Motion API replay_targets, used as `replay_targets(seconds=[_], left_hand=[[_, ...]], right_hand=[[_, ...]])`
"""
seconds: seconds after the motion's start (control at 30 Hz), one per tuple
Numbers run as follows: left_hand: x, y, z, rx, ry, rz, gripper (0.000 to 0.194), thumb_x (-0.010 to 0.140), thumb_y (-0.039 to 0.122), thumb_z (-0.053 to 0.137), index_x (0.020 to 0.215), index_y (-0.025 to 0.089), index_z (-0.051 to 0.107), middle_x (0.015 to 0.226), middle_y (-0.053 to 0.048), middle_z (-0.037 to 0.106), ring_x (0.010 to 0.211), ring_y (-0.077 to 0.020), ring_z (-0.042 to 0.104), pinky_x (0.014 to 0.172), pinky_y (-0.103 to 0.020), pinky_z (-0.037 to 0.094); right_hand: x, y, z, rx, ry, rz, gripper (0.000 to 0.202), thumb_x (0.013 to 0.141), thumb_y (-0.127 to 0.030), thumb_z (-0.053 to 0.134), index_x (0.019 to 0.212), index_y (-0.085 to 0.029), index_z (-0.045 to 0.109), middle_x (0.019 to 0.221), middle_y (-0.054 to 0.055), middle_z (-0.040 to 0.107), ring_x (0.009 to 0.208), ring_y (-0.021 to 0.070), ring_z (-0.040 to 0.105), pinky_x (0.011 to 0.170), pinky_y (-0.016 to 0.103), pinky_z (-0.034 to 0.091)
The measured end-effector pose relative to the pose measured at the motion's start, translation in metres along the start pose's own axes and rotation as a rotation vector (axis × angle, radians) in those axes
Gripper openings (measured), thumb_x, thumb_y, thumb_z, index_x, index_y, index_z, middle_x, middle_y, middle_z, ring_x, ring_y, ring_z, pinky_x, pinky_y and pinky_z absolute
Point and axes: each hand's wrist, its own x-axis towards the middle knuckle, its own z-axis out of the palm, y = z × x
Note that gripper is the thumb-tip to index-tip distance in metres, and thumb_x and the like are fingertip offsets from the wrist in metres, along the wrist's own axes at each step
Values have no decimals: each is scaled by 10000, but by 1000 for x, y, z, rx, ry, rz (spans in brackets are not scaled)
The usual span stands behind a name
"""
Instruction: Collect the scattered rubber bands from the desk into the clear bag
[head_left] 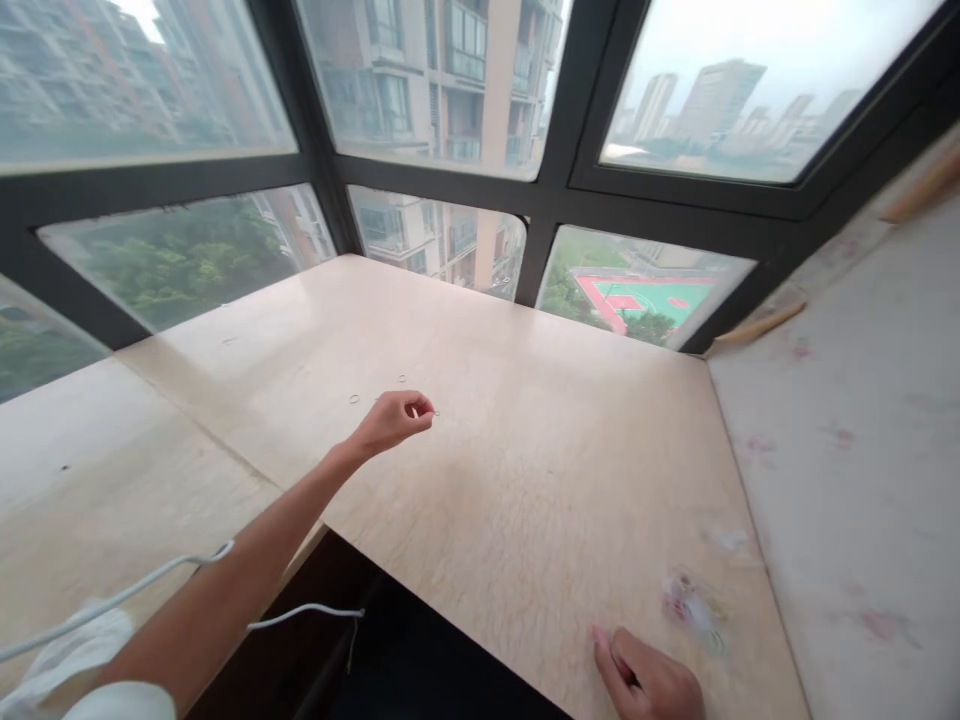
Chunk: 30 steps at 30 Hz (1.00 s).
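Observation:
Over the middle of the table, my left hand [394,421] reaches out with thumb and forefinger pinched together. A tiny ring [436,413] sticks out from its fingertips; only part of it shows. Two thin rings lie on the table near that hand: one ring [355,399] to its left and another ring [402,379] just beyond it. My right hand [654,680] rests at the table's near edge, its fingers curled in, with nothing visible in them. Beside it lies a blurred little heap of small pink, white and clear items [694,608], too unclear to name.
The pale, wood-patterned tabletop [495,440] runs up to dark-framed windows [442,180]. A flowered wall [847,480] bounds it on the right. White cables [307,610] hang by my left forearm, over a dark opening below the front edge. A whitish scrap [731,540] lies near the wall.

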Motion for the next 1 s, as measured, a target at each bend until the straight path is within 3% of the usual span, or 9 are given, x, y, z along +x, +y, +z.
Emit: replay_targets(seconds=[0.13, 0.3, 0.43, 0.6, 0.77, 1.0], left_hand=[[-2, 64, 43, -460, -203, -66, 170, 719, 325, 613, 737, 156, 619, 502, 42, 504, 432, -67, 431, 408, -180, 345], [-10, 137, 117, -669, -438, 29, 210, 696, 360, 629, 702, 152, 601, 541, 35, 500, 434, -50, 376, 393, -175, 292], [-22, 183, 185, -555, -559, 206, 134, 721, 281, 599, 723, 150, 631, 585, 16, 561, 465, -68, 418, 428, -193, 293], [-38, 220, 246, -93, -595, 663, 66, 719, 166, 599, 726, 188, 661, 756, -16, 670, 645, -134, 558, 595, -249, 385], [-43, 230, 274, 114, -670, 854, 79, 734, 154, 572, 711, 191, 638, 739, -33, 656, 643, -156, 564, 548, -253, 351], [-42, 230, 275, 188, -691, 884, 116, 763, 172, 571, 655, 193, 606, 660, -28, 624, 625, -163, 567, 511, -264, 317]], right_hand=[[8, -8, -5, 17, -44, 81, 464, 924, -273, 465, 468, -194, 430, 414, -46, 395, 367, 70, 359, 450, 252, 237], [11, -10, -8, 80, -77, 207, 419, 909, -248, 471, 494, -199, 433, 428, -44, 417, 394, 76, 346, 472, 268, 209], [10, -10, -8, 165, -72, 301, 386, 897, -244, 476, 516, -196, 436, 449, -44, 438, 414, 78, 353, 487, 270, 198], [12, -8, -9, 254, -29, 411, 386, 882, -266, 488, 507, -193, 431, 439, -51, 411, 416, 78, 337, 481, 275, 175], [12, -3, -8, 397, 30, 493, 417, 867, -266, 505, 474, -194, 387, 431, -55, 365, 413, 70, 293, 462, 274, 177], [11, -1, -7, 472, 47, 488, 414, 866, -269, 519, 481, -194, 387, 442, -57, 355, 419, 69, 291, 460, 277, 182]])
